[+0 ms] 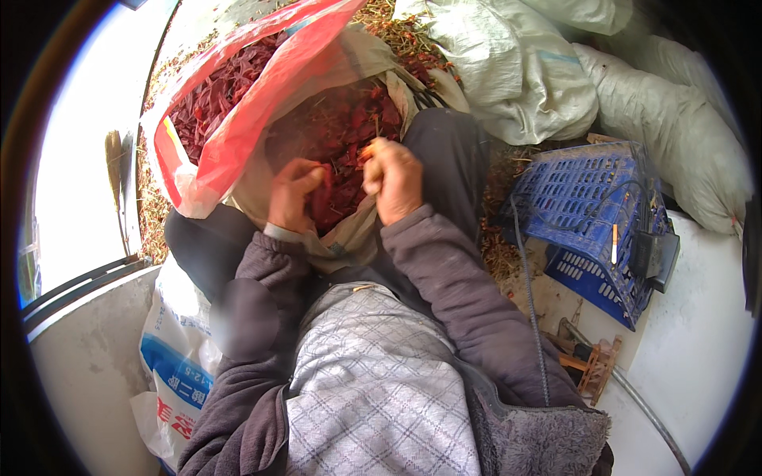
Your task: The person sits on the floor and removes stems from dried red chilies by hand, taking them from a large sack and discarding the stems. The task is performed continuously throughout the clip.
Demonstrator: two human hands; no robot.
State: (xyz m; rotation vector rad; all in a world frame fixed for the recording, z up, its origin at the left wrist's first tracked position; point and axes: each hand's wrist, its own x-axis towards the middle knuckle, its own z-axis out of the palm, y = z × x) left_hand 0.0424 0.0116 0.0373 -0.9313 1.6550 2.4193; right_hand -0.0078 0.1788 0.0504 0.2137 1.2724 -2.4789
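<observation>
My left hand (293,193) is over a woven sack, its fingers curled around a dried red pepper (322,196), blurred. To its right, my right hand (394,177) is closed, with a small orange-red piece (368,152) pinched at its fingertips; a thin stalk rises just above. Between my legs stands the open woven sack (351,247), holding dark red dried peppers (351,122) and loose stalks. Against its left side leans a red and white plastic bag (238,143), full of dried red peppers (223,89).
Stuffed white woven sacks (518,71) are piled at the upper right. An upturned blue plastic crate (577,184) stands to the right, with a cigarette (614,244) and a black box (652,253) on it. A printed white sack (178,357) lies left; a broom (114,172) stands beyond.
</observation>
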